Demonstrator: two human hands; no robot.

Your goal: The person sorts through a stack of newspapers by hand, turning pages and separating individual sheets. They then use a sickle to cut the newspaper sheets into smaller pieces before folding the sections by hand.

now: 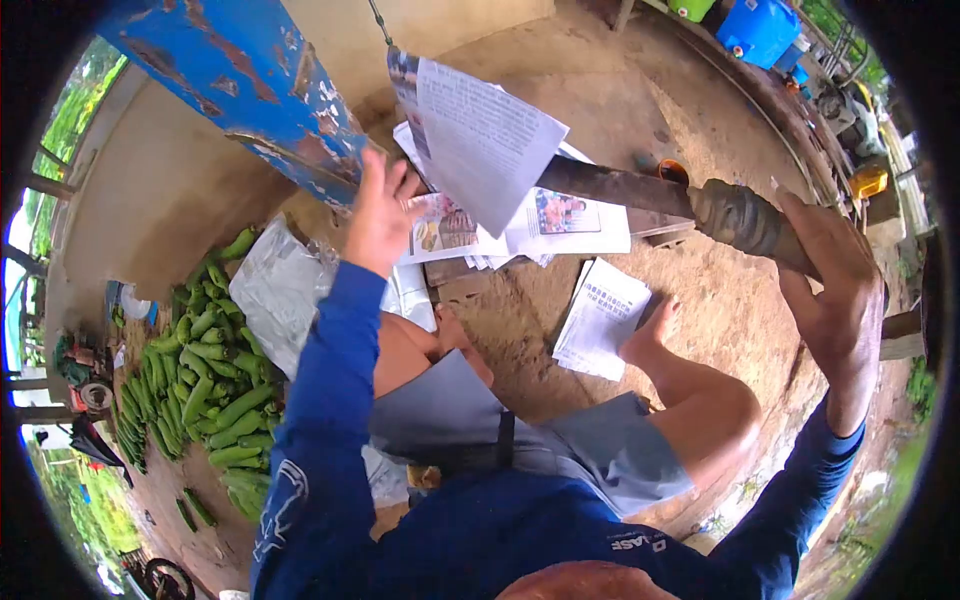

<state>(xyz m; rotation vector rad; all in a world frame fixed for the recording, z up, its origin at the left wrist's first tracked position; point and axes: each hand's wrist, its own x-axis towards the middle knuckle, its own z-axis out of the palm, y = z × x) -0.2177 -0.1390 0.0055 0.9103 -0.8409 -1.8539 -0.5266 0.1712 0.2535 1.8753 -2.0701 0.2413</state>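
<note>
My right hand (838,275) grips the end of a machete's wrapped handle (742,215). Its dark blade (620,190) points left across my front, the far part hidden by paper. A newspaper sheet (485,135) stands tilted over that end of the blade. Just left of the sheet, my left hand (380,215) is raised with fingers apart, near a blue post (255,85) with chipped paint. Below lie more newspaper pages (580,222) on a low wooden support. A smaller stack of printed paper (603,315) rests on the ground by my foot.
A big heap of long green vegetables (205,375) covers the floor at left, with a clear plastic bag (278,290) against it. A blue container (757,32) and a yellow jug (868,181) stand at the upper right. My bent legs frame the dirt floor.
</note>
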